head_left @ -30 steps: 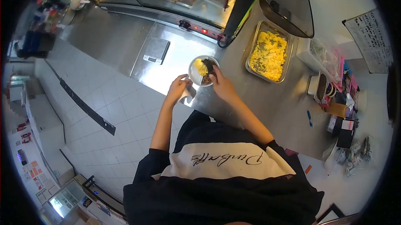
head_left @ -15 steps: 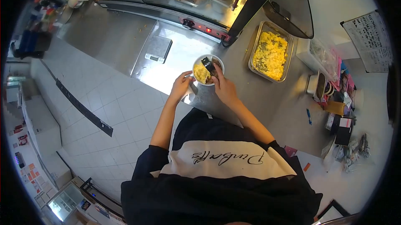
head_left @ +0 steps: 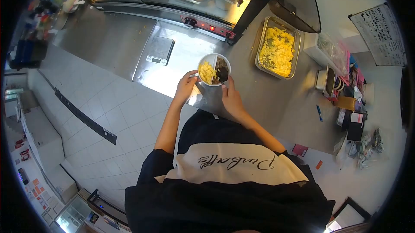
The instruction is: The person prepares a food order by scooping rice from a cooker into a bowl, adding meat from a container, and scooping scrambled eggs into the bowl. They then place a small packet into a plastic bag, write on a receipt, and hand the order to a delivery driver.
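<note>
A round white bowl (head_left: pixel 201 62) rests on the steel counter close to its front edge. Scrambled egg (head_left: pixel 207 72) fills its left side, and brown shredded or sliced food (head_left: pixel 221 64) lies on the right. On top of the brown food is a thin dark piece (head_left: pixel 222 75) that looks like seaweed. My left hand (head_left: pixel 186 88) grips the bowl's left rim, fingers curled against it. The fingers of my right hand (head_left: pixel 232 99) are bent around the lower right rim, with the thumb close to the dark piece.
A kitchen scale (head_left: pixel 160 50) lies left of the bowl. To the right stands a steel tray (head_left: pixel 258 63) of scrambled egg. Behind is a glass heated display case (head_left: pixel 173 14) with fried food. A pen (head_left: pixel 319 113) and cluttered containers (head_left: pixel 325 81) are farther right.
My right fingers have drawn back from inside the bowl to its lower right rim. The dark piece has shifted from the upper middle to the right, over the brown food.
</note>
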`<state>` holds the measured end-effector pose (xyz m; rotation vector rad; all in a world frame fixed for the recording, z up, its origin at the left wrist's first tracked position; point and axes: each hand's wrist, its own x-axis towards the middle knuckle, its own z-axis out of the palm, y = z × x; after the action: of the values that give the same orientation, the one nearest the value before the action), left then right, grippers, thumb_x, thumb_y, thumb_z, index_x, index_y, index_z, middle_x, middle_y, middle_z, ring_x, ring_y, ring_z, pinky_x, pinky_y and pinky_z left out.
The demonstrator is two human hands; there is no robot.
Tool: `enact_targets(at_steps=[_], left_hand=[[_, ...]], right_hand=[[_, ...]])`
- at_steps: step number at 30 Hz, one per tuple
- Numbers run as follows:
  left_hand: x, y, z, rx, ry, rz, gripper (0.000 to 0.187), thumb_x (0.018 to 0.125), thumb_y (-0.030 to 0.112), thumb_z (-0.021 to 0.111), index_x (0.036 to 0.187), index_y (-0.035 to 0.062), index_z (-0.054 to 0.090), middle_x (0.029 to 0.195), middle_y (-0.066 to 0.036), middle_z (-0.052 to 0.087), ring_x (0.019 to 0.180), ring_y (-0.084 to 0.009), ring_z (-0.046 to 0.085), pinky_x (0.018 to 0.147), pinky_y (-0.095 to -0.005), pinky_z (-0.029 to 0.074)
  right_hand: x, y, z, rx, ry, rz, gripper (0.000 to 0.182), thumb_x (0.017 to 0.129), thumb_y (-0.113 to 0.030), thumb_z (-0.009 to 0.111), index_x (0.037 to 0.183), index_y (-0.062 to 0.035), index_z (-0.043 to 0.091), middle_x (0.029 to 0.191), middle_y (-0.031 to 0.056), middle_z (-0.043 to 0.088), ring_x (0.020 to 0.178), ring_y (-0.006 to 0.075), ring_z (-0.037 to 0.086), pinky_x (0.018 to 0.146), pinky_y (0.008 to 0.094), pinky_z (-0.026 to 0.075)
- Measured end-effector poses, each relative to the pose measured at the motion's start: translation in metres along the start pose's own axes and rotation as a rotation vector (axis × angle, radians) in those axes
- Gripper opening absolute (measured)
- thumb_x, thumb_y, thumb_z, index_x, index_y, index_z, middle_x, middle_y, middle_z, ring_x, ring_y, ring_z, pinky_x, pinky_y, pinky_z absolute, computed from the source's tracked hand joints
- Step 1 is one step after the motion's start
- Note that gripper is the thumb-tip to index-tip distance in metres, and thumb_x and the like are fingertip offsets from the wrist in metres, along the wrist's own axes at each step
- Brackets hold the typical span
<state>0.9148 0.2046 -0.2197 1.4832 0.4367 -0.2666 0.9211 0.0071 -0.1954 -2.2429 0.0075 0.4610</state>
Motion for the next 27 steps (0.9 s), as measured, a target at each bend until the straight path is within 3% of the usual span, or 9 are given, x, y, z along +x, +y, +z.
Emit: enact_targets(at_steps=[5,11,17,20,23,24,27], left_hand=[[0.000,-0.005,-0.002,0.003,-0.010,0.023,0.032,0.089,0.012,0.047,0.120,0.0036,0.049,0.087,-0.010,0.064,0.075,-0.0109,0.058,0.065,-0.0233,0.046],[0.001,-0.010,-0.004,-0.030,-0.048,0.020,0.032,0.090,0.013,0.047,0.120,0.0014,0.048,0.089,-0.010,0.063,0.077,-0.0125,0.059,0.065,-0.0235,0.048],[0.000,-0.009,-0.007,-0.050,-0.037,0.017,0.031,0.090,0.013,0.046,0.118,0.0011,0.050,0.089,-0.010,0.063,0.072,-0.0117,0.058,0.062,-0.0222,0.047],[-0.001,-0.007,-0.007,-0.031,-0.030,0.014,0.028,0.090,0.011,0.046,0.115,0.0022,0.053,0.085,-0.008,0.063,0.064,-0.0090,0.055,0.056,-0.0209,0.045],[0.002,-0.013,-0.012,-0.026,-0.025,0.017,0.030,0.090,0.014,0.047,0.116,0.0007,0.051,0.089,-0.011,0.061,0.079,-0.0147,0.058,0.067,-0.0255,0.048],[0.004,-0.012,-0.013,0.012,-0.001,-0.015,0.030,0.090,0.016,0.046,0.116,0.0018,0.051,0.090,-0.011,0.061,0.078,-0.0150,0.057,0.067,-0.0253,0.047],[-0.002,0.003,-0.011,0.171,0.057,-0.028,0.031,0.090,0.019,0.045,0.116,0.0025,0.051,0.093,-0.011,0.060,0.077,-0.0157,0.056,0.068,-0.0247,0.045]], right_hand=[[-0.007,-0.009,0.013,0.079,-0.013,0.013,0.050,0.091,-0.022,0.041,0.134,-0.0069,0.019,0.076,0.0282,0.058,0.071,0.0453,0.057,0.064,0.0489,0.044],[-0.014,-0.012,0.014,-0.063,-0.043,-0.119,0.053,0.091,-0.020,0.041,0.135,-0.0065,0.016,0.071,0.0284,0.058,0.066,0.0453,0.057,0.059,0.0509,0.044],[-0.005,-0.005,0.011,-0.083,-0.035,-0.225,0.049,0.092,-0.021,0.040,0.135,-0.0070,0.022,0.071,0.0268,0.059,0.067,0.0452,0.057,0.057,0.0498,0.044],[0.007,0.013,0.003,0.135,0.133,-0.224,0.048,0.093,-0.021,0.042,0.135,-0.0059,0.024,0.066,0.0146,0.054,0.059,0.0247,0.054,0.055,0.0353,0.042],[0.019,0.020,-0.038,0.316,0.278,-0.043,0.049,0.093,-0.024,0.043,0.135,-0.0050,0.026,0.062,0.0031,0.046,0.056,0.0109,0.045,0.053,0.0251,0.038],[0.032,0.038,-0.049,0.308,0.383,-0.040,0.048,0.092,-0.025,0.043,0.134,-0.0052,0.028,0.074,0.0108,0.052,0.063,0.0159,0.051,0.059,0.0284,0.042],[0.057,0.065,-0.098,0.325,0.400,0.146,0.047,0.091,-0.027,0.045,0.131,-0.0058,0.033,0.097,0.0199,0.053,0.084,0.0239,0.055,0.074,0.0333,0.044]])
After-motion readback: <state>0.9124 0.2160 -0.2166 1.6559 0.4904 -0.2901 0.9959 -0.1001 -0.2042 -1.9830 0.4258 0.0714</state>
